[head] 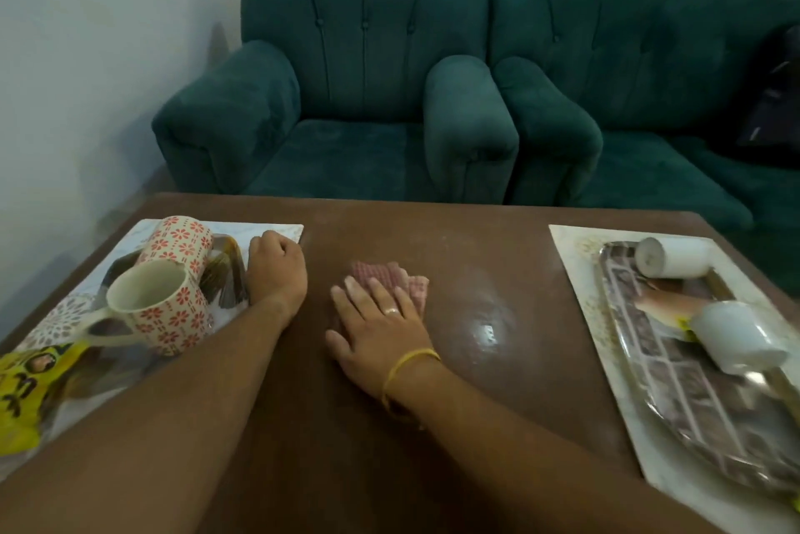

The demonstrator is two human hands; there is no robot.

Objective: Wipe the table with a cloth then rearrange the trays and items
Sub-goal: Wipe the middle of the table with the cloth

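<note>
A pink checked cloth [391, 278] lies on the brown table [476, 239] near the middle. My right hand [376, 325] presses flat on it, fingers spread and covering its near part. My left hand [277, 269] is curled over the right edge of the left white tray [281, 230]. That tray holds two mugs with red flower patterns [173, 304], [179, 241] and a yellow packet [26, 377]. The right white tray [575, 269] carries a patterned platter [675, 386] with two white cups lying on their sides [675, 258], [736, 336].
A dark green armchair [346, 100] and a matching sofa [649, 100] stand just beyond the table's far edge. A wall runs along the left. The table top shows dusty smears and a light reflection [489, 330] right of the cloth.
</note>
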